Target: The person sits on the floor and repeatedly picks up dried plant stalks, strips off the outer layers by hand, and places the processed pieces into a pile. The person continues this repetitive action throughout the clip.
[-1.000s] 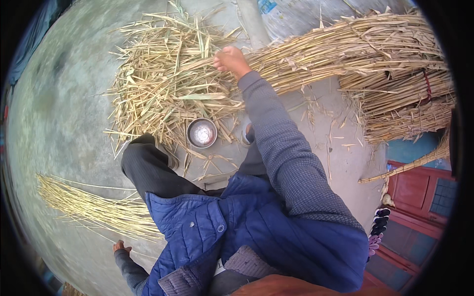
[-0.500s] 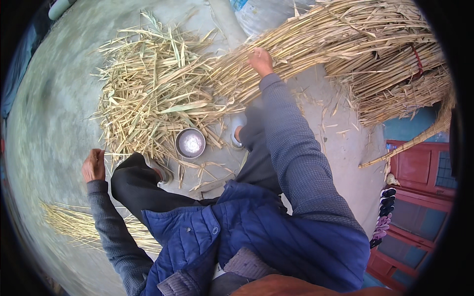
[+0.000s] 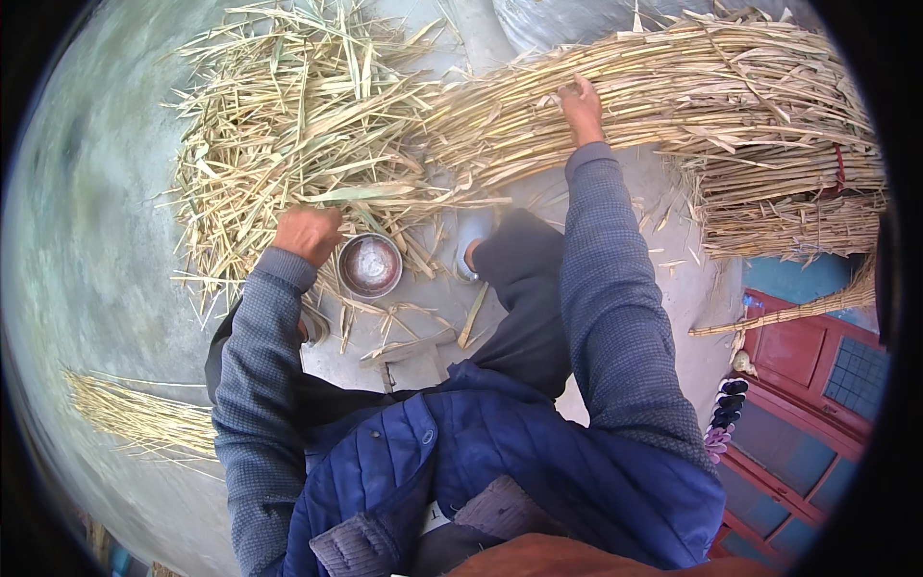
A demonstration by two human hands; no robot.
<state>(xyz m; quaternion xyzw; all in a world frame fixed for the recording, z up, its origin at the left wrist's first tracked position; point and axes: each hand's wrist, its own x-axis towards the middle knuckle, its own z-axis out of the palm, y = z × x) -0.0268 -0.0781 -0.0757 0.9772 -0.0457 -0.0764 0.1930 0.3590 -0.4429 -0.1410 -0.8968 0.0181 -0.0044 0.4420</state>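
Note:
My right hand [image 3: 581, 108], fingers curled, is at the long heap of dry stalks [image 3: 673, 82] that runs from the middle to the far right. What its fingertips hold, if anything, does not show clearly. My left hand [image 3: 310, 234] is closed above the near edge of a pile of dry leaves and stalk pieces [image 3: 279, 144]; its back hides what is inside. Right beside it, a round metal bowl [image 3: 370, 266] stands on the floor between my feet, pale and reddish inside. The stalks' left ends reach the leaf pile.
Tied stalk bundles [image 3: 788, 197] lie under the heap at the right. A brush-like bundle [image 3: 784, 315] leans near red doors [image 3: 798, 351], with several shoes [image 3: 726, 409] beside them. Thin yellow straw [image 3: 144, 413] lies on the concrete floor [image 3: 96, 269] at left.
My left hand has come in from the far left to the leaf pile beside the bowl. My right hand has moved right along the stalks. The whole view has shifted a little.

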